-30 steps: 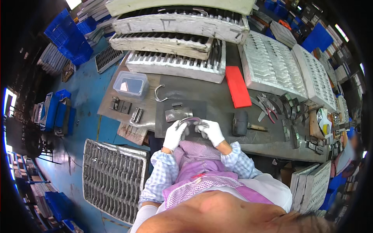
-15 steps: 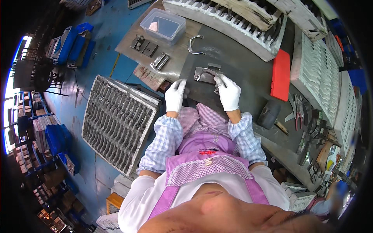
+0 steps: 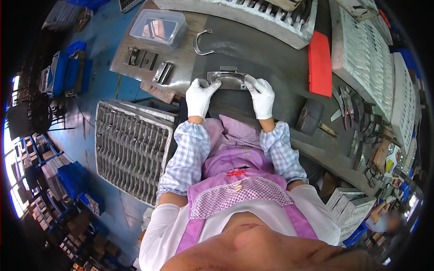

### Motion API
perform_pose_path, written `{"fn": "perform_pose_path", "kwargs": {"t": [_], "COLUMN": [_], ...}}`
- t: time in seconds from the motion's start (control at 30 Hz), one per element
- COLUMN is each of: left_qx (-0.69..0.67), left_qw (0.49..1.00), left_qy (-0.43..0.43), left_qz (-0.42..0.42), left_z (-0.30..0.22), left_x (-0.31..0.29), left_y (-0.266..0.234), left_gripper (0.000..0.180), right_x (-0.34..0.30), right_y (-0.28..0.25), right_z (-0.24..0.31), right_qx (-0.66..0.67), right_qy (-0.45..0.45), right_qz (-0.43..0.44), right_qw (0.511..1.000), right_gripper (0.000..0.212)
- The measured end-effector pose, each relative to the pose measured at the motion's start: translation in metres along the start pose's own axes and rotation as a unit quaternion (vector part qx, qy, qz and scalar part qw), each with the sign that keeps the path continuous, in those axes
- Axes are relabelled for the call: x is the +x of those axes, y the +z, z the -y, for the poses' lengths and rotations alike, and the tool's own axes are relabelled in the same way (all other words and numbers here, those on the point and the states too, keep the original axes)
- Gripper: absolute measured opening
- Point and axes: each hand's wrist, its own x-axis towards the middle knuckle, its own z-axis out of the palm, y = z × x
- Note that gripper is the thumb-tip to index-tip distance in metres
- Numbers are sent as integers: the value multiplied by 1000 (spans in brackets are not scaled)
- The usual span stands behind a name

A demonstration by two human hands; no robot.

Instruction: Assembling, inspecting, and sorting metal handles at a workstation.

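Observation:
A curved, shiny metal piece [image 3: 233, 82] lies across a small flat metal fixture [image 3: 228, 69] on the dark bench top in front of me. Its ends are between my white-gloved hands. My left hand [image 3: 199, 98] is closed at the left end, thumb and fingers pinched against it. At the right end my right hand [image 3: 261, 99] pinches the piece too; the fingertips partly cover it there. Farther away and to the left rests a similar curved metal handle [image 3: 197, 44]. A metal block [image 3: 162, 72] sits left of my left hand.
Back left on the bench are a clear plastic box [image 3: 158, 27] and a metal clamp-like block [image 3: 140, 58]. To the right lie a red case [image 3: 320, 63], a black mallet [image 3: 310, 116] and pliers [image 3: 347, 108]. A rack of metal parts [image 3: 131, 149] stands left of me.
My left hand has come in from the side to the left end of the metal piece. The piece, tilted in my right hand before, now lies level across the fixture. The view has shifted.

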Motion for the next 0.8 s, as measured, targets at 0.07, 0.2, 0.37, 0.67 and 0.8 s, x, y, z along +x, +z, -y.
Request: {"fn": "perform_pose_path", "kwargs": {"t": [0.07, 0.2, 0.37, 0.67, 0.8], "left_qx": [-25, -12, -58, -455, -280], "left_qw": [999, 999, 995, 867, 946], "left_qy": [43, 46, 84, -125, -39], "left_qz": [11, -5, -19, 159, 157], "left_z": [7, 10, 7, 39, 13], "left_x": [5, 0, -37, -87, -86], "left_y": [1, 2, 7, -57, -79], "left_gripper": [33, 34, 37, 34, 26], "right_x": [0, 5, -9, -94, -83], "right_y": [-1, -1, -15, -250, -221], "right_z": [-2, 9, 24, -86, -61], "right_qx": [24, 183, -132, -383, -379], "right_qy": [1, 102, -118, 37, 269], "right_qz": [26, 17, 73, 64, 34], "right_qw": [999, 978, 981, 921, 885], "right_gripper": [25, 34, 29, 59, 44]}}
